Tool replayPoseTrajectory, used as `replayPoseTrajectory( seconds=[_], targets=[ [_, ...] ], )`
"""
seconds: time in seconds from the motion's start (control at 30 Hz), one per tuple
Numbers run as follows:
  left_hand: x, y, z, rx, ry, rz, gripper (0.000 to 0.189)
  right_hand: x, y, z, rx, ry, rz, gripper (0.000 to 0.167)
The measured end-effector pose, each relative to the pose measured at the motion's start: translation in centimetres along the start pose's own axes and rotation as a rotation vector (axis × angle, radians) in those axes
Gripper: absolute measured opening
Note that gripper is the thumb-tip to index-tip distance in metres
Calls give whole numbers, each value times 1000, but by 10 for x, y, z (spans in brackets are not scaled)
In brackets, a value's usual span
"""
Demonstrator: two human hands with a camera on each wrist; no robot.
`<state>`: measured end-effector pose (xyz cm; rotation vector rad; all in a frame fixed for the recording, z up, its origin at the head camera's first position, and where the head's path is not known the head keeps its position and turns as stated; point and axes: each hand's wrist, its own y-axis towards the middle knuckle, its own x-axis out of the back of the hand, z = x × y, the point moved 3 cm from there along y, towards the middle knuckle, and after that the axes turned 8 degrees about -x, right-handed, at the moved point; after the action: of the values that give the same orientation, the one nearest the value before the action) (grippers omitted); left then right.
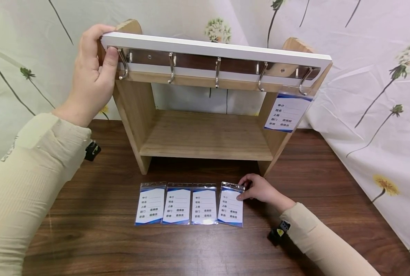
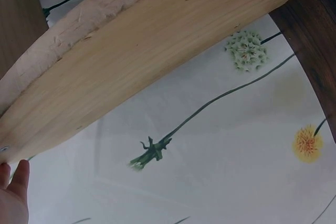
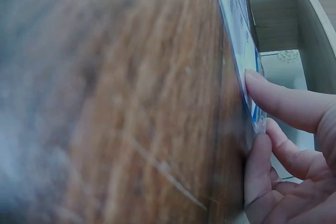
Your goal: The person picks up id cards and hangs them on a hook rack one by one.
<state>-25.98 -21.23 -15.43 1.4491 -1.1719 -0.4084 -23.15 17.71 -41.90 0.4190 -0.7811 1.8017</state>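
My left hand (image 1: 91, 73) grips the left end of a white hook rail (image 1: 205, 44) on a wooden shelf rack, thumb on the front beside the leftmost hook (image 1: 123, 63). In the left wrist view, fingertips (image 2: 20, 179) touch the rack's side panel (image 2: 121, 51). My right hand (image 1: 261, 189) pinches the upper right edge of a clear-sleeved name badge (image 1: 230, 209), the rightmost in a row on the table. The right wrist view shows the thumb on the face of this badge (image 3: 244, 45), its edge slightly raised from the tabletop.
Other name badges (image 1: 177, 207) lie side by side left of the pinched one. Another badge (image 1: 287, 113) hangs from the rightmost hook (image 1: 305, 81). The rack's lower shelf (image 1: 208, 134) stands behind the row, on a dark wood table (image 1: 149, 249). Flower-print cloth (image 1: 363, 46) covers the back and sides.
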Motion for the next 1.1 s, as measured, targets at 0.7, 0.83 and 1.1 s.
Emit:
replayPoseTrajectory(
  seconds=[0.7,0.83,1.1],
  targets=[
    [0,1,0,6,10,-9,35,11,-4,-2,-16,260,50,42],
    [0,1,1,3,19,-10,35,12,-6,-1,-34,309,59,42],
    [-1,1,0,53,23,-18,35,13,-12,3,-20,385,77,41]
  ],
)
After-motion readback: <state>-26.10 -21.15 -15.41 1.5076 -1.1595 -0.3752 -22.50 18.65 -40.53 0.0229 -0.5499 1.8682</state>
